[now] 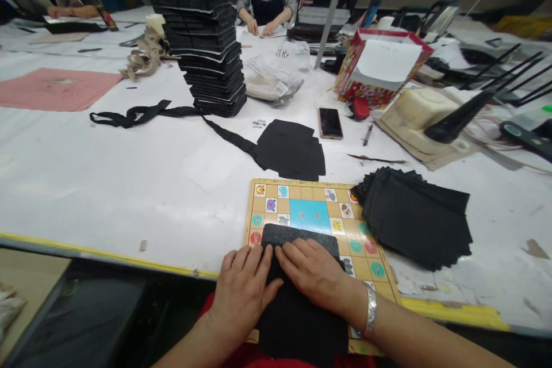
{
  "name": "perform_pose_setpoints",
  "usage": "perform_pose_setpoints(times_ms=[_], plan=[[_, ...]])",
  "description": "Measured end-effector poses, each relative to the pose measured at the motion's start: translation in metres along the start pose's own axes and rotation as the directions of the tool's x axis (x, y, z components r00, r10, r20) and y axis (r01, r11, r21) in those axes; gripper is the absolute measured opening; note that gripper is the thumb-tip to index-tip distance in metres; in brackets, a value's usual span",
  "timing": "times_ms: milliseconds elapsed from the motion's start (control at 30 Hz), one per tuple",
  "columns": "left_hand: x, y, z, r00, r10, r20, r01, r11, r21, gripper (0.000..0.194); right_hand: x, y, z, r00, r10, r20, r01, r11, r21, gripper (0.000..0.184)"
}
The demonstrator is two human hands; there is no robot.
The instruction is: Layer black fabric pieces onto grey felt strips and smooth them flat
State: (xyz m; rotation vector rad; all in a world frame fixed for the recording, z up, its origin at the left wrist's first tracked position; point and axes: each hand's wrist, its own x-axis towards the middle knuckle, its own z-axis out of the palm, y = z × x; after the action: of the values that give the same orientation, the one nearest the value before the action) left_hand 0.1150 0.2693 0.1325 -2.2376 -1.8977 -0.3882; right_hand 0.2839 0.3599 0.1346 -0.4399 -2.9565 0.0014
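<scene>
Black fabric piece [297,322], its grey-flecked fold at the far end, lies on a printed game board [310,201] directly under both palms; left hand [244,293] and right hand [314,273] press flat, fingers spread, gripping nothing. One piece is under the hands; a loose pile of black pieces [414,218] lies just right of the grip, and a tall black stack [202,29] stands well ahead.
</scene>
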Motion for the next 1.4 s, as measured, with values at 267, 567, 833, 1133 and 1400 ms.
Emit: perform_pose_setpoints(times_ms=[267,567,833,1133,1400], plan=[[0.001,0.0,0.004,0.989,0.044,-0.143,-0.046,0.999,-0.013,0.029,0.003,-0.001,-0.003,1.0,0.013,0.013,-0.014,1.0,0.023,0.025],[0.005,0.006,0.008,0.983,0.174,-0.06,-0.176,0.983,-0.043,0.023,-0.054,0.024,-0.008,0.998,0.041,-0.042,-0.038,0.997,0.07,0.03],[0.008,0.024,0.0,0.961,0.18,0.21,-0.214,0.965,0.153,0.056,-0.065,0.027,-0.016,0.997,0.066,0.029,-0.068,0.994,0.09,0.03],[0.024,0.035,-0.01,0.917,0.214,0.337,-0.289,0.939,0.189,0.071,-0.079,0.027,-0.022,0.994,0.044,0.102,-0.047,0.999,0.023,0.032],[0.026,0.039,-0.012,0.922,0.21,0.326,-0.28,0.942,0.183,0.072,-0.094,0.013,-0.027,0.972,0.235,-0.01,-0.236,0.97,-0.06,0.033]])
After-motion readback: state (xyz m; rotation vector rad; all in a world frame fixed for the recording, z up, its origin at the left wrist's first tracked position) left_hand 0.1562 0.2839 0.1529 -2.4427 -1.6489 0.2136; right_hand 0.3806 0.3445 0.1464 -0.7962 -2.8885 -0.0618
